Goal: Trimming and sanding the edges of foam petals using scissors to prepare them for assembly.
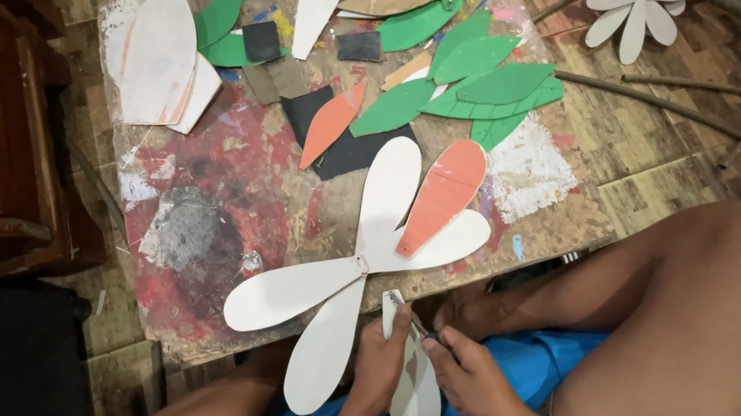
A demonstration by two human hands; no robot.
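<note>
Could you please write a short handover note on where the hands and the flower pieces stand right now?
Left hand grips a loose white petal near its top end. Right hand pinches a small tool against that petal; its kind is unclear. The half-built white flower lies on the paint-stained board, four petals joined at the centre. An orange petal rests on it; whether it is joined cannot be told. Green leaves lie beyond.

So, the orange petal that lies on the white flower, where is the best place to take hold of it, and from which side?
Probably the wide rounded end of the orange petal, coming from the upper right. That end juts past the edge of the white flower over the board, so fingers could slip under it. Its narrow tip lies flat on a white petal. Both the left hand and the right hand are busy with a loose white petal.
</note>
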